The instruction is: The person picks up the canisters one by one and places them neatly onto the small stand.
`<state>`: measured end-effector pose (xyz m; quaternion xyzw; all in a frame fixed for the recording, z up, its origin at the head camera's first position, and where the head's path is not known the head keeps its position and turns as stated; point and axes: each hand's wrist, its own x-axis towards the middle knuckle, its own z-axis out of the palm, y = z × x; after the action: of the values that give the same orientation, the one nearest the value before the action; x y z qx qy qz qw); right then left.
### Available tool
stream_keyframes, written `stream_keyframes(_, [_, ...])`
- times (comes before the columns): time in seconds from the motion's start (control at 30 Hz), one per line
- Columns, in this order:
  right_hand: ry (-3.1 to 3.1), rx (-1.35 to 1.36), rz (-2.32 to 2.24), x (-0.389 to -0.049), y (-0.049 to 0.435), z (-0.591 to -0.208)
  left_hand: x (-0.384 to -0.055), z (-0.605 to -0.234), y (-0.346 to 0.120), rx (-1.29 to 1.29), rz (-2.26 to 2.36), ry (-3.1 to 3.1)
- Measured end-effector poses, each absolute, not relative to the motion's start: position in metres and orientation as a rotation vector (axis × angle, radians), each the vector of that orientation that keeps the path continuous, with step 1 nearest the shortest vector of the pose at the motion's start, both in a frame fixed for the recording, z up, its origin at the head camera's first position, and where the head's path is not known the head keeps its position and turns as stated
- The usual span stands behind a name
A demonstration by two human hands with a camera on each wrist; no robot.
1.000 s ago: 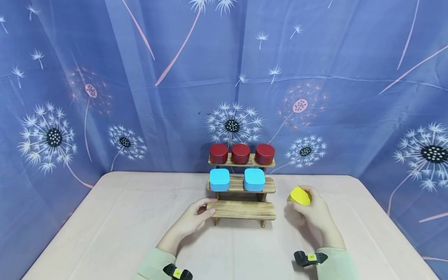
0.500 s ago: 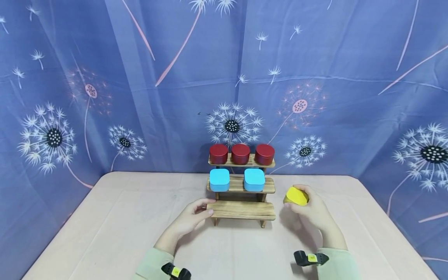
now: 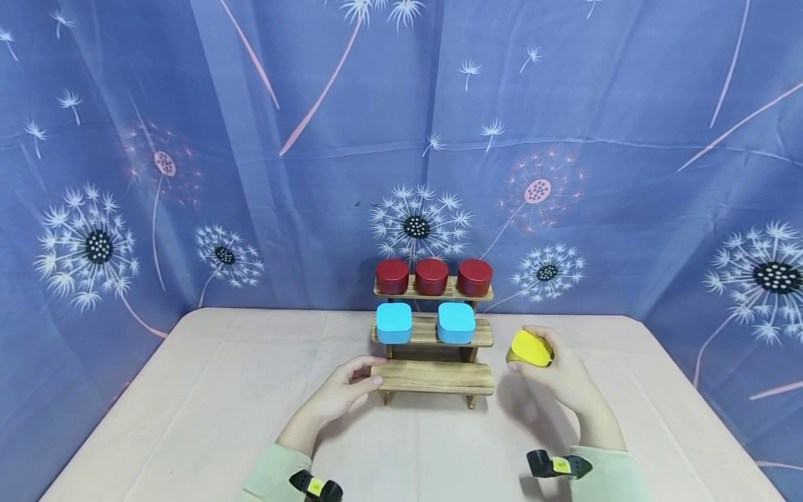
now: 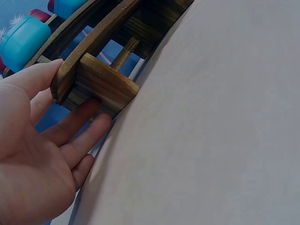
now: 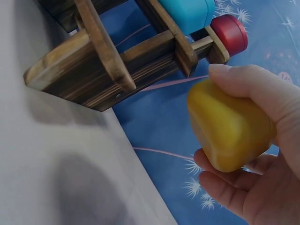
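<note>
A three-tier wooden display stand (image 3: 433, 376) rests on the table. At the left end of its lowest shelf, my left hand (image 3: 341, 390) has thumb and index finger on either side of the board; the left wrist view shows the other fingers spread near the side leg (image 4: 108, 84). Right of the stand, my right hand (image 3: 564, 369) grips a yellow rounded-triangular tin (image 3: 530, 348) between thumb and fingers. That yellow tin is held above the cloth, its top tilted, with a shadow below. In the right wrist view, its smooth side faces the stand.
Three round red tins (image 3: 431, 277) line the top shelf. On the middle shelf sit two light-blue rounded-square tins, one left (image 3: 394, 323) and one right (image 3: 456, 323), with a gap between. A blue dandelion-print curtain (image 3: 301, 209) hangs behind the pale cloth-covered table (image 3: 219, 390).
My right hand has moved slightly left toward the stand with the yellow tin. The left hand has shifted a little left, staying at the shelf end. The stand and its tins stay put.
</note>
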<state>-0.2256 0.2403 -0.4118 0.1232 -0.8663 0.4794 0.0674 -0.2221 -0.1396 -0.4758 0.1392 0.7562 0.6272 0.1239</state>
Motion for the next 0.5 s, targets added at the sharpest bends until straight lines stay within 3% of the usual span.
stream_keyframes(0.5, [-2.624,0.368,1.419,-0.22,0.233,-0.397,-0.223,-0.478,-0.14,0.404,1.822,2.222])
